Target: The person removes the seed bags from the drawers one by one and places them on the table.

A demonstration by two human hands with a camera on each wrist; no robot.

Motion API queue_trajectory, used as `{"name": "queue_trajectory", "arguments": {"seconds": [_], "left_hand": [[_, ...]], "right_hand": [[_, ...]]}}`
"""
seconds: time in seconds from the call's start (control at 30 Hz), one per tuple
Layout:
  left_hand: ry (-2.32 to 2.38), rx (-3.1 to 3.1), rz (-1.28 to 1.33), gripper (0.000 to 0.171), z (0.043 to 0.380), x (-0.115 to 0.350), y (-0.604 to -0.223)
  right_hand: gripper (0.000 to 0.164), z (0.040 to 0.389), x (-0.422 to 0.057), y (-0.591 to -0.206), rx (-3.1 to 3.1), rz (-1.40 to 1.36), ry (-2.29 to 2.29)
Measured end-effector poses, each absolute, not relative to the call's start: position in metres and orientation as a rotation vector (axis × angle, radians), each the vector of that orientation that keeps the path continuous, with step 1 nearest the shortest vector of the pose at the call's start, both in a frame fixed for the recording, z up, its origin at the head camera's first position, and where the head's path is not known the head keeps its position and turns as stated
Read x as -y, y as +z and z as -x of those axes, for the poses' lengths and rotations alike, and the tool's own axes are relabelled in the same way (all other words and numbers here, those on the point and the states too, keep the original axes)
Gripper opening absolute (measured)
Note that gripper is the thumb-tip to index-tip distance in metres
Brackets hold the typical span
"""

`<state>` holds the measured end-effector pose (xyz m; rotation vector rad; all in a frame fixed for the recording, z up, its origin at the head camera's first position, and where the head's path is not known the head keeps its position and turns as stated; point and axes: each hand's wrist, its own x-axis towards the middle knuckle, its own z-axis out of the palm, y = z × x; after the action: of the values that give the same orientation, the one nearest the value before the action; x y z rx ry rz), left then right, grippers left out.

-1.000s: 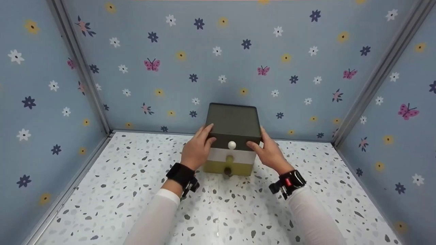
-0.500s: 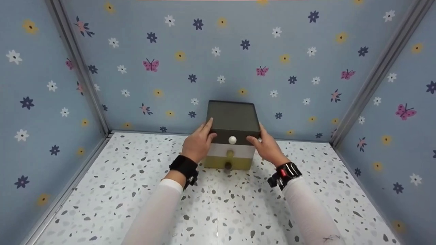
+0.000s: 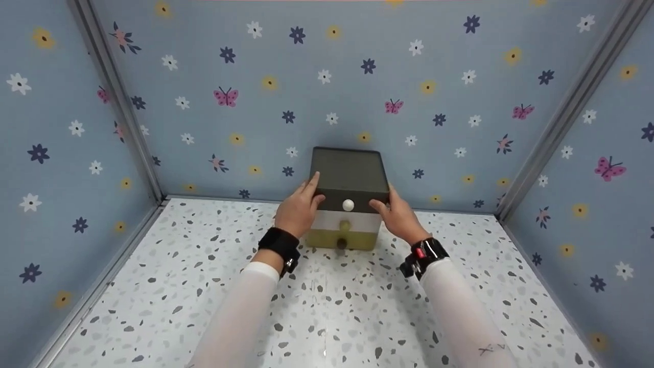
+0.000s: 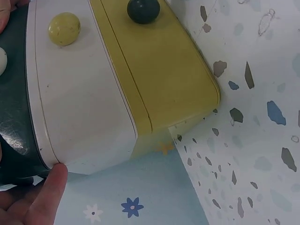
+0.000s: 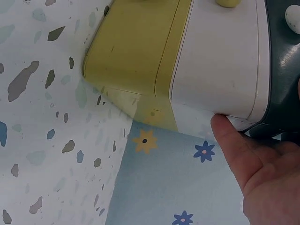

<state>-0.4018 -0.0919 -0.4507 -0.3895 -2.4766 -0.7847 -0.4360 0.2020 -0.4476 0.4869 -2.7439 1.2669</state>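
Note:
In the head view a small three-tier drawer box [image 3: 349,171] stands by the back wall. Its top tier is dark green with a white knob [image 3: 348,205], the middle white with a yellow knob [image 4: 64,29], the bottom yellow with a dark knob [image 4: 143,9]. My left hand [image 3: 296,212] grips the box's left side, thumb at the front face of the dark tier. On the opposite side my right hand [image 3: 403,217] holds it likewise, thumb in front. Both wrist views show a fingertip against the side of the white tier; some other fingers are hidden.
Flowered blue panels form the back wall [image 3: 204,153], left wall [image 3: 56,194] and right wall [image 3: 608,204], with grey metal posts [image 3: 582,97] at the corners. The speckled white table top [image 3: 327,317] spreads in front of and beside the box.
The drawer box has shifted a little away from me, toward the back wall, with both hands moving along on its sides. Both hands keep their hold.

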Motion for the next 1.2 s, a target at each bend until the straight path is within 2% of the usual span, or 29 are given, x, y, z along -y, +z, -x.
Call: {"name": "queue_trajectory", "arguments": {"seconds": [0.83, 1.13, 1.2], "left_hand": [[-0.883, 2.596, 0.366, 0.062, 0.403, 0.094, -0.440], [-0.845, 2.622, 0.360, 0.071, 0.405, 0.096, -0.440], [-0.899, 2.626, 0.329, 0.075, 0.405, 0.096, -0.440]], "right_hand": [[0.088, 0.442, -0.200, -0.446, 2.758, -0.488, 1.207], [0.087, 0.445, -0.200, -0.448, 2.742, -0.471, 1.219], [0.083, 0.444, -0.200, -0.448, 2.745, -0.448, 1.230]]}}
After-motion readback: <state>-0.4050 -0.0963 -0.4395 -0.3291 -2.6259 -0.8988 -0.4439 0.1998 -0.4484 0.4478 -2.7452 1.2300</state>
